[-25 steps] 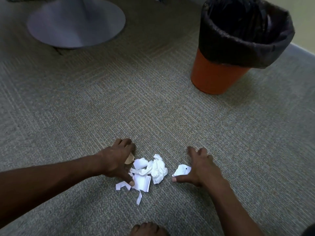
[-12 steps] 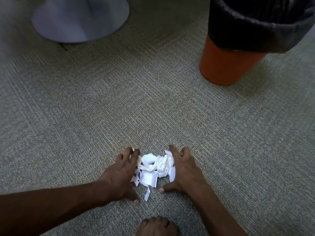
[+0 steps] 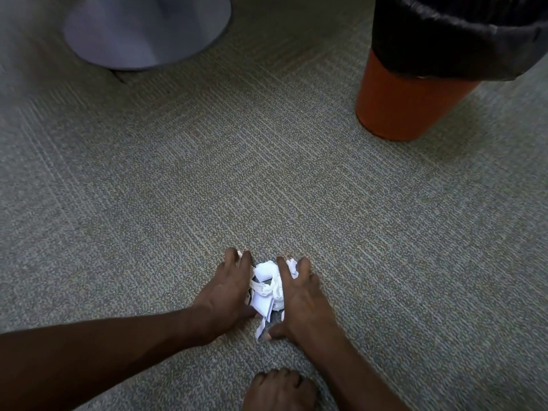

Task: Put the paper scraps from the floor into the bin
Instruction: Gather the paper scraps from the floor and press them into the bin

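Note:
A small heap of white paper scraps (image 3: 267, 287), some crumpled and some torn flat, lies on the grey carpet near the bottom middle. My left hand (image 3: 224, 295) presses against its left side, palm down, fingers stretched forward. My right hand (image 3: 299, 298) presses against its right side the same way, thumb curled under the near edge. The heap is squeezed between both hands and still rests on the floor. The orange bin (image 3: 397, 105) with a black liner (image 3: 444, 34) stands at the upper right, well beyond the hands.
A round grey pedestal base (image 3: 148, 34) sits on the carpet at the upper left. A bare foot (image 3: 278, 390) shows at the bottom edge just behind the hands. Open carpet lies between the heap and the bin.
Both hands slid inward and swept the spread scraps into one tight heap between them. The view has tipped down and closer, so the bin now sits higher in the frame.

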`<state>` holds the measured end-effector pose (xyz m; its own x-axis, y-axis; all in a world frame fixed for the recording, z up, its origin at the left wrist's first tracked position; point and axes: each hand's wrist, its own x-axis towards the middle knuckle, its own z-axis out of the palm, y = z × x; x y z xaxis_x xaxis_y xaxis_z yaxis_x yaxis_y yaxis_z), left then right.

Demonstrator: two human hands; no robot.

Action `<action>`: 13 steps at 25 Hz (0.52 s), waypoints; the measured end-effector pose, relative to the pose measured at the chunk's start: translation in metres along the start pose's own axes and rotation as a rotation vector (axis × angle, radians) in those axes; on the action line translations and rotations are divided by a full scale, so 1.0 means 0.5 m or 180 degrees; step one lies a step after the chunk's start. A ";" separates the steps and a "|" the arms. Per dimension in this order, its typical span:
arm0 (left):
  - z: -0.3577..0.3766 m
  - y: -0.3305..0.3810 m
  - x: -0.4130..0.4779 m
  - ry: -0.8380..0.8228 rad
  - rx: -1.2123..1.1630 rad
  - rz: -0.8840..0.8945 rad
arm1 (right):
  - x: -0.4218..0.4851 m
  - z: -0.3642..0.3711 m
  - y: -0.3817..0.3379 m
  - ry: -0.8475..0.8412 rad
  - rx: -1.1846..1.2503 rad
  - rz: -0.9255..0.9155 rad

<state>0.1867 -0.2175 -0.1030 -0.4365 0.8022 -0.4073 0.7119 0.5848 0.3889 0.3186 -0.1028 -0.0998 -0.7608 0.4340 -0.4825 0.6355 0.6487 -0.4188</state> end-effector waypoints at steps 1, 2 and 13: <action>-0.005 -0.002 0.003 0.0067 -0.0142 0.0042 | -0.001 0.002 -0.003 -0.0002 0.0157 -0.0014; -0.012 -0.003 0.006 0.0099 -0.0241 0.0030 | -0.001 -0.002 -0.002 -0.0011 0.0347 -0.0018; -0.042 -0.032 -0.007 -0.0498 0.0373 -0.0100 | -0.027 -0.026 0.019 -0.0247 -0.0355 0.0800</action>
<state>0.1653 -0.2274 -0.0907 -0.3754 0.7499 -0.5447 0.7623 0.5841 0.2788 0.3329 -0.0944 -0.0872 -0.5663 0.5434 -0.6198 0.7813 0.5935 -0.1935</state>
